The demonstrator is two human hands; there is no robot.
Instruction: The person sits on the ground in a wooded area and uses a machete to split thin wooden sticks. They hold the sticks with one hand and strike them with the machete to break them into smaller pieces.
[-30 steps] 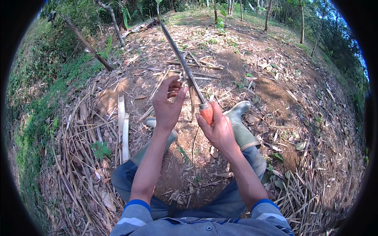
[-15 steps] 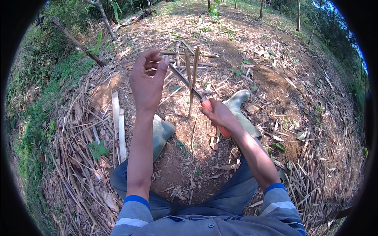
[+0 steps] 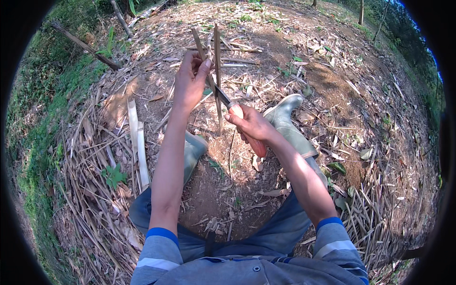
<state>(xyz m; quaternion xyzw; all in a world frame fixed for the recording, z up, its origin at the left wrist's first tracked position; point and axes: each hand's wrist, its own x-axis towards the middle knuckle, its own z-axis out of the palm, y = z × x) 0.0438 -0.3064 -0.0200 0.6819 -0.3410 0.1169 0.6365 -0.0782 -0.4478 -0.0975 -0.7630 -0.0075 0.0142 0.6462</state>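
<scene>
A split wooden stake (image 3: 217, 57) stands upright from the ground between my boots, its two prongs spread apart at the top. My right hand (image 3: 250, 125) grips the reddish-orange handle of a knife (image 3: 222, 97). The blade slants up and left, crossing the stake where the prongs meet. My left hand (image 3: 190, 81) is at the left prong, near the far end of the blade. Its thumb and fingers are closed in a pinch; whether they hold the blade tip, the prong or a thin strip is not clear.
My green rubber boots (image 3: 289, 124) flank the stake. Two pale split strips (image 3: 142, 156) lie by my left leg. Thin sticks (image 3: 363, 218) are heaped at the right, and more dry stalks (image 3: 90, 190) at the left. Beyond the stake lie several sticks (image 3: 240, 61) among dry leaves.
My left hand has come lower and right, against the left prong. My right hand and the knife have shifted slightly left and up. The stake's top appears farther left and higher; the view has tilted.
</scene>
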